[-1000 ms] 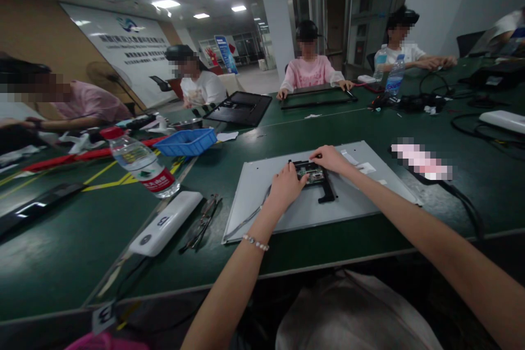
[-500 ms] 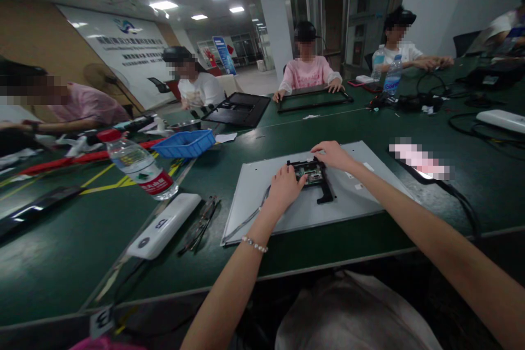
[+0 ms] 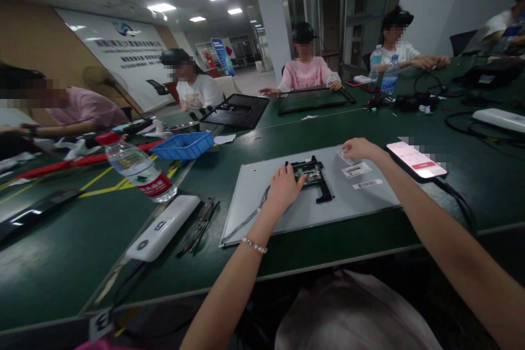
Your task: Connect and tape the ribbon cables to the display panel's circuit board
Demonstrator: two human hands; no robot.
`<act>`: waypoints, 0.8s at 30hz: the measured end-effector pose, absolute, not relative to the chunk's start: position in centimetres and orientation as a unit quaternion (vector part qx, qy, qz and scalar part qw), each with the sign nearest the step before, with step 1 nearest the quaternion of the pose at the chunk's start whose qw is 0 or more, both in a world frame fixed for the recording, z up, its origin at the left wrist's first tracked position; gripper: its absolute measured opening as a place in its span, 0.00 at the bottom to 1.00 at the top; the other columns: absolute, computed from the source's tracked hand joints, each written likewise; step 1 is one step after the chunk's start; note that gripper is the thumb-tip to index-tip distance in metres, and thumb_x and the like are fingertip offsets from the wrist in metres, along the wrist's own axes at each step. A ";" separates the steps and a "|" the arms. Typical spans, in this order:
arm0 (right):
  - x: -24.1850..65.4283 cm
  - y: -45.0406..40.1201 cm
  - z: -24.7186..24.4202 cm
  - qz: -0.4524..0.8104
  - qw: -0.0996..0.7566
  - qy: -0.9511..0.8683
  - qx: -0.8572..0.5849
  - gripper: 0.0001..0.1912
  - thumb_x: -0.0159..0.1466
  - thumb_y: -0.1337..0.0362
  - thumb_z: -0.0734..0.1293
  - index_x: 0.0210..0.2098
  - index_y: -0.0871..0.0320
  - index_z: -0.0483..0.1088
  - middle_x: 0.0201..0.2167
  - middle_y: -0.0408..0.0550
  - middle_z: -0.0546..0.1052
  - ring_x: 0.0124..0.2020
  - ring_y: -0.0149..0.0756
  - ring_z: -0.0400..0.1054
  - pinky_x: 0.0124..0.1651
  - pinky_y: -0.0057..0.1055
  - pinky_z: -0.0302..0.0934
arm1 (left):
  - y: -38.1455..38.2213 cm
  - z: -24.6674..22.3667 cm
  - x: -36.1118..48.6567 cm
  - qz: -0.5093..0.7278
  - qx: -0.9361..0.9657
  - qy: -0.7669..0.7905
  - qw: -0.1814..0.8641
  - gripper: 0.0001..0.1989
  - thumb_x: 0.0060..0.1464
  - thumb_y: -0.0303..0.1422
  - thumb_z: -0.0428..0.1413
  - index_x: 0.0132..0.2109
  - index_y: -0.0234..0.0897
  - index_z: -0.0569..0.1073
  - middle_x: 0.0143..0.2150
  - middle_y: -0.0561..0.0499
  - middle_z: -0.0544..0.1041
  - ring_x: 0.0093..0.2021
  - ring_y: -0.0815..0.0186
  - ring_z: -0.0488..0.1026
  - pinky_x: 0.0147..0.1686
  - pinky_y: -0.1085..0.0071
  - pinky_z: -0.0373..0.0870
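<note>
On the green table (image 3: 61, 257), a red-capped bottle (image 3: 139, 170) stands between a blue tray (image 3: 186, 150) and a white oblong device (image 3: 166, 228), with eyeglasses (image 3: 200, 227) just beside the device. A lit phone (image 3: 414, 158) lies to the right; across sits a person in pink (image 3: 307, 72).

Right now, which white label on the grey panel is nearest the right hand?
The far label, by the right hand; the middle label and near label sit closer to the near edge of the grey panel.
</note>
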State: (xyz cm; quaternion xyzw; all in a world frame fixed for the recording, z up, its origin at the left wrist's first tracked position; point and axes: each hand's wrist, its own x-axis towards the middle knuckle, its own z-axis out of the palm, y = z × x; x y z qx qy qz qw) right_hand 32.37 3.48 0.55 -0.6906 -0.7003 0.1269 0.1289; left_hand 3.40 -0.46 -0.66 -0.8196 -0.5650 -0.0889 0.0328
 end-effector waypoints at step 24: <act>31.3 3.5 0.9 0.223 0.126 -0.691 -0.676 0.29 0.49 0.75 0.68 0.52 0.61 0.73 0.45 0.51 0.79 0.40 0.39 0.74 0.40 0.28 0.68 | -0.8 0.5 3.7 -0.092 -0.807 -0.581 0.049 0.33 0.63 0.48 0.41 0.67 0.31 0.53 0.68 0.32 0.53 0.67 0.47 0.51 0.59 0.42 0.54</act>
